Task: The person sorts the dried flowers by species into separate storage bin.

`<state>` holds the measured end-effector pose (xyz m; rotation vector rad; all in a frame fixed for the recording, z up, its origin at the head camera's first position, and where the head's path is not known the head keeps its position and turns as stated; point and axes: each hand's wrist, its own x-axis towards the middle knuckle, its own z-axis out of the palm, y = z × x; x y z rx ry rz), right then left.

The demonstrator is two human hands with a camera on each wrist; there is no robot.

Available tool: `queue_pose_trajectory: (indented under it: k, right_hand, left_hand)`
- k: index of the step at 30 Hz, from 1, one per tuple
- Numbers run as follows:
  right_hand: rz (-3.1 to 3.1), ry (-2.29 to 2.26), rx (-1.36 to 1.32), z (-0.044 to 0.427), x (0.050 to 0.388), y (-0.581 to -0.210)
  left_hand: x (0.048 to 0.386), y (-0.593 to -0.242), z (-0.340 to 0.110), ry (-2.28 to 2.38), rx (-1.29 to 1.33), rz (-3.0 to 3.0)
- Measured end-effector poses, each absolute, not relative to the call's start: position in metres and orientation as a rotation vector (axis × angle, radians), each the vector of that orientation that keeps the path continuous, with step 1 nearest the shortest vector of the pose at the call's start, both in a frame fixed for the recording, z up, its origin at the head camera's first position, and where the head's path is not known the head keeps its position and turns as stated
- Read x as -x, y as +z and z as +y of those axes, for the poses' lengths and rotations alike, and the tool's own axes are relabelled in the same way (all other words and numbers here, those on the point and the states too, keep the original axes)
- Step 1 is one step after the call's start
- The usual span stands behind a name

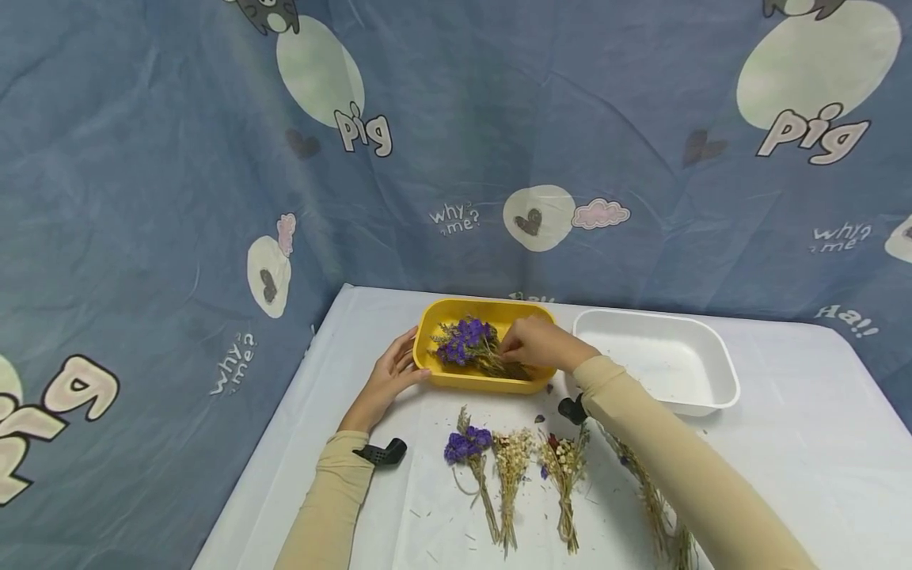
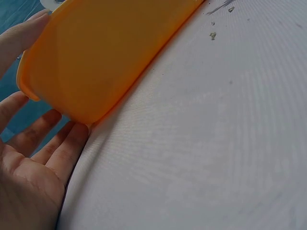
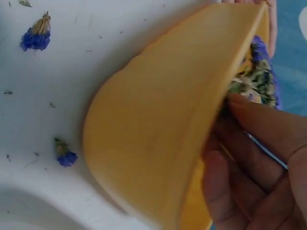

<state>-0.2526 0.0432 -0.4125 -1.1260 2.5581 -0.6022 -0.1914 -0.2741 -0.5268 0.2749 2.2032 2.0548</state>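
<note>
A yellow tub (image 1: 484, 385) stands at the back of the white table, holding dried purple flowers (image 1: 463, 340) whose heads point left. My right hand (image 1: 537, 343) reaches over its near right side and pinches the flower stems low in the tub. In the right wrist view the fingertips (image 3: 237, 103) are partly hidden behind the tub's wall. At the left end, my left hand (image 1: 392, 372) rests against the tub. Its spread, nearly straight fingers (image 2: 67, 148) touch the outer wall, with the thumb by the rim.
A white tub (image 1: 663, 404) stands to the right. In front lie a purple bunch (image 1: 470, 451), a cream bunch (image 1: 511, 475), a mixed bunch (image 1: 565, 483) and grassy stems (image 1: 648, 491) partly under the right sleeve. Crumbs and loose blossoms (image 3: 64, 155) lie about. A blue printed curtain (image 1: 442, 142) hangs behind.
</note>
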Motion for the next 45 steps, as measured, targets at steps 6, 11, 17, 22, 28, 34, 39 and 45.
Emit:
queue_pose_trajectory:
  k: [6,11,17,22,28,34,39,45]
  right_hand:
    - [2.526,-0.538,1.050,0.044,0.256,-0.424]
    - [2.529,-0.525,0.993,0.044,0.259,-0.433]
    - [2.534,-0.520,0.947,0.043,0.259,-0.436]
    - [2.534,-0.537,0.967,0.045,0.257,-0.435]
    - [2.530,-0.639,0.965,0.050,0.249,-0.431]
    - [2.607,-0.714,0.920,0.055,0.235,-0.423]
    - [2.738,-0.809,0.856,0.056,0.216,-0.419]
    - [2.772,-0.996,0.794,0.057,0.187,-0.423]
  left_hand:
    - [0.191,-0.525,-0.273,2.044,-0.259,2.225]
    - [0.191,-0.525,-0.273,2.028,-0.243,2.238]
    - [0.191,-0.526,-0.273,2.018,-0.234,2.246]
    - [0.191,-0.525,-0.273,2.027,-0.245,2.244]
    - [0.191,-0.525,-0.274,2.031,-0.265,2.236]
    - [0.190,-0.525,-0.274,2.032,-0.275,2.236]
    - [0.190,-0.525,-0.274,2.032,-0.275,2.246]
    - [0.190,-0.525,-0.275,2.028,-0.285,2.248]
